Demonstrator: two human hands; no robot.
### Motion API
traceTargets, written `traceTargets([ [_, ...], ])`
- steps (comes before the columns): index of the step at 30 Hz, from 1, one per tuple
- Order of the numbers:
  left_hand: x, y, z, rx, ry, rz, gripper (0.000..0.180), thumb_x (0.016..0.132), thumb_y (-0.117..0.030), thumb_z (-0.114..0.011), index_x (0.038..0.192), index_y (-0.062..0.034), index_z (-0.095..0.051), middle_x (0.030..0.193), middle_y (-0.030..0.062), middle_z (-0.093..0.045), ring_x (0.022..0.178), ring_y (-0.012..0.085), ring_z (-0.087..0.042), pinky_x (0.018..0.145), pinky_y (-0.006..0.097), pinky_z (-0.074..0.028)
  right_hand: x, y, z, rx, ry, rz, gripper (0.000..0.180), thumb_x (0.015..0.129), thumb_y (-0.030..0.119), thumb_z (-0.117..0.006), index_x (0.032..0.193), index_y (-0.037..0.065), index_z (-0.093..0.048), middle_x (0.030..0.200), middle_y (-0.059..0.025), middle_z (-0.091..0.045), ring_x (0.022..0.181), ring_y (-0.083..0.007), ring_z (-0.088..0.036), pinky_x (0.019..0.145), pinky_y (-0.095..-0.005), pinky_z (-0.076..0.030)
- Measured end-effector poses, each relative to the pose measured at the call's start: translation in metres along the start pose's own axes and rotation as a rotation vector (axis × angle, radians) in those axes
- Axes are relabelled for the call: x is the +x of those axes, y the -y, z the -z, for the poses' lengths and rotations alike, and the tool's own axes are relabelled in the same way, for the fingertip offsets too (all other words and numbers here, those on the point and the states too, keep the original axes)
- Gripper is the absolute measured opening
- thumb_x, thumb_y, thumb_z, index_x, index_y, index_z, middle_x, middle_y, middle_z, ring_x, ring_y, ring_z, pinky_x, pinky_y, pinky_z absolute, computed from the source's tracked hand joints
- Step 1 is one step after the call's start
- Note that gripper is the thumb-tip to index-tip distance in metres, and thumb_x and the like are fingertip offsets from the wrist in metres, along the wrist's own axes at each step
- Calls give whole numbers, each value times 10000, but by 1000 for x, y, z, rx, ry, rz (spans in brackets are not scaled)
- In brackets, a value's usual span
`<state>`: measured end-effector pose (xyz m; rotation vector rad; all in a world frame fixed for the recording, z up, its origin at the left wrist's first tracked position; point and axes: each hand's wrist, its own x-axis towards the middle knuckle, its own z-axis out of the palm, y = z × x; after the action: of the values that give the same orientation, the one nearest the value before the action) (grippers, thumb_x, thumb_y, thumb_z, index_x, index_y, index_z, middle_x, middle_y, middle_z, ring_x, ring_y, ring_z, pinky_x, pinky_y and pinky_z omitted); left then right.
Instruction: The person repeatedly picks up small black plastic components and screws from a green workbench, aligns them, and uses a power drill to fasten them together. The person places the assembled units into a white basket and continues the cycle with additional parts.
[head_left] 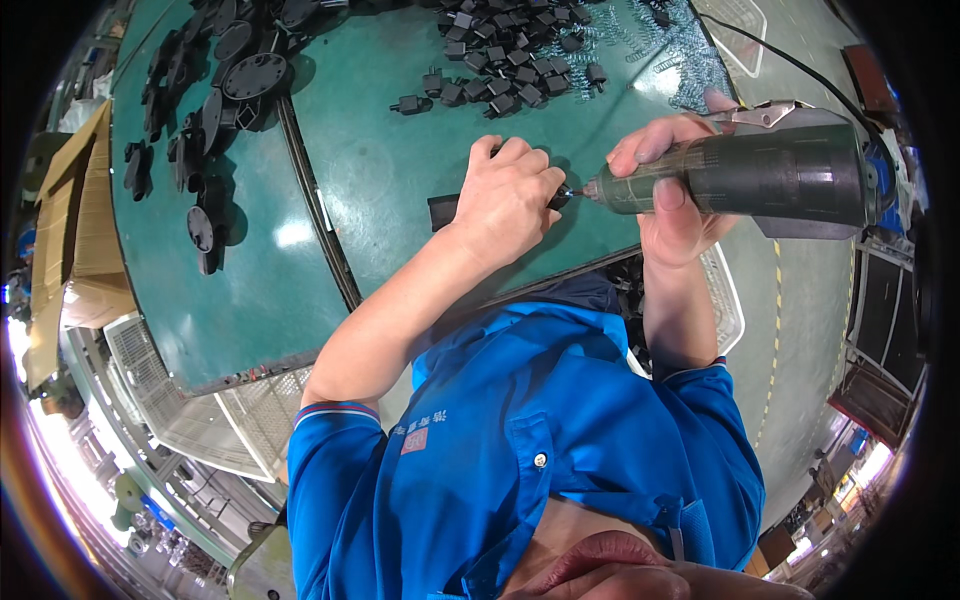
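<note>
My left hand is closed round a black plastic part and holds it down on the green table. One end of the part sticks out to the left of my fingers; most of it is hidden. A dark green power screwdriver lies sideways in my right hand, with the fingers and thumb wrapped about its front. Its tip points left and meets the right end of the part, by my left fingertips. Whether a screw sits there is too small to make out.
Small black blocks are heaped at the far side, beside a scatter of metal springs. Black parts with round discs lie on the left. A seam crosses the tabletop. A black cable runs at the right. A cardboard box stands left.
</note>
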<state>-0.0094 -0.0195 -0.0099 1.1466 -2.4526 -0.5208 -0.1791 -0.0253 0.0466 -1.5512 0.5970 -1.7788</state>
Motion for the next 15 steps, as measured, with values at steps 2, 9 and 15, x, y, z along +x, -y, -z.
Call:
traceTargets([
  [2,0,0,-1,4,6,5,438,602,-165,-829,1015,-107,-694,894,23,-600,1007,232,-571,982,449,-387,1,0,0,-4,7,-3,450,886,171,-723,1163,-46,-441,842,-133,-611,698,-195,-653,798,-344,-550],
  [9,-1,-1,1,14,19,9,439,608,-175,-825,1020,-94,-695,898,25,-599,1010,231,-568,983,449,-386,-4,-5,-4,-26,-6,-16,327,888,151,-698,1087,-20,-502,831,-110,-611,709,-191,-651,811,-374,-543],
  [15,0,1,-1,22,0,6,370,626,-156,-798,973,-91,-685,908,28,-603,1011,234,-571,978,451,-388,-12,-8,0,-122,125,-68,531,853,170,-708,1232,-9,-381,859,-138,-575,716,-218,-603,706,-384,-541],
])
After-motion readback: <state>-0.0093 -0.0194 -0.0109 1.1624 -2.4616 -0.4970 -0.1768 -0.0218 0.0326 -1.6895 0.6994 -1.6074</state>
